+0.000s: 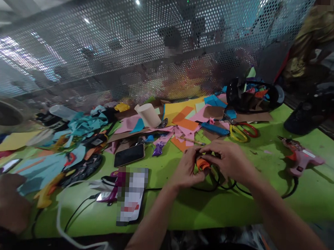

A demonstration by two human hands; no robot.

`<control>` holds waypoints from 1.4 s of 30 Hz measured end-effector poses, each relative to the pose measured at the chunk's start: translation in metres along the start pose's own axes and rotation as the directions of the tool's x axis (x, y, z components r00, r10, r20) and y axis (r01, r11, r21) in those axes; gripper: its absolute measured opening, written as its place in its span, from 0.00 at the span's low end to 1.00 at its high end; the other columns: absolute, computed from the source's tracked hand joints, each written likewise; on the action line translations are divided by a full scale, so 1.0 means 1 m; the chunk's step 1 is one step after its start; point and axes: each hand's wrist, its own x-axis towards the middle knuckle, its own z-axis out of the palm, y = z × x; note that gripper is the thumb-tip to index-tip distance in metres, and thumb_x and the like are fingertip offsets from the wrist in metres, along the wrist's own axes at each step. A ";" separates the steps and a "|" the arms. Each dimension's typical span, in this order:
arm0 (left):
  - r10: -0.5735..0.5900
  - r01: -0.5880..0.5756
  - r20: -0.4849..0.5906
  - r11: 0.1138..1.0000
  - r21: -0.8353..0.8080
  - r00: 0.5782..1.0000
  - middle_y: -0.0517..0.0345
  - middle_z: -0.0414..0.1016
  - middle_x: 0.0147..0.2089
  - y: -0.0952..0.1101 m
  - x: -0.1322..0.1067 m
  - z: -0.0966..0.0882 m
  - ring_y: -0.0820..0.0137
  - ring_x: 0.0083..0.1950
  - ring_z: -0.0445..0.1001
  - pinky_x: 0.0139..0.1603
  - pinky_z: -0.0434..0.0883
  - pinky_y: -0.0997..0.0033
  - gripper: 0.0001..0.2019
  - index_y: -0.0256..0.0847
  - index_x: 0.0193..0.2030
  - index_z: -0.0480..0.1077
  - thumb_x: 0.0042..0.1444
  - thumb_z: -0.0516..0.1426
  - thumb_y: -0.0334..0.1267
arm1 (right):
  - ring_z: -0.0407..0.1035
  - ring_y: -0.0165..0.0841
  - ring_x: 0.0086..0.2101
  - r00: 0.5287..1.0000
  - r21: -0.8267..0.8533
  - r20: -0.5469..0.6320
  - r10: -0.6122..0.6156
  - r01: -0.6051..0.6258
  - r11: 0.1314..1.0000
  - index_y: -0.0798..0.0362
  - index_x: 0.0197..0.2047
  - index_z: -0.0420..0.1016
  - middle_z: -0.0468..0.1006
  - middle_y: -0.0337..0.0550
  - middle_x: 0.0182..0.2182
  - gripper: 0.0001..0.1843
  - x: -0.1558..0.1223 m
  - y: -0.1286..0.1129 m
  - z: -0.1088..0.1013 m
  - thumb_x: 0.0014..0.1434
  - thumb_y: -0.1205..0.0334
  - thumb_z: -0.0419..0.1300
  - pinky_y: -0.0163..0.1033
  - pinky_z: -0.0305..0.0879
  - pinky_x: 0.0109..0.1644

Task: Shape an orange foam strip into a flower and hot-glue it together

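Observation:
Both of my hands meet over the green table (305, 190) near its middle. My left hand (187, 169) and my right hand (229, 159) are closed together around a small rolled orange paper piece (202, 164), pinching it between the fingers. Black cables (222, 184) run on the table just beneath my hands. Loose orange and pink paper scraps (183, 135) lie right behind them.
A pink glue gun (302, 156) lies at the right, yellow-and-red scissors (242, 131) behind my hands. A phone (129, 155), a paper roll (148, 115), a black bag of scraps (251, 93) and coloured paper clutter the left and back. Another person's hand (5, 202) rests at the lower left.

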 end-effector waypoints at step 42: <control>-0.027 0.025 -0.006 0.983 -0.184 1.000 0.51 0.66 0.52 -0.004 0.001 -0.001 0.59 0.54 0.66 0.58 0.66 0.57 0.26 0.43 0.56 0.61 0.59 0.53 0.59 | 0.73 0.32 0.35 0.994 0.127 -0.105 -0.040 0.053 0.990 0.51 0.40 0.79 0.80 0.42 0.35 0.04 0.002 -0.009 -0.007 0.60 0.65 0.64 0.35 0.68 0.39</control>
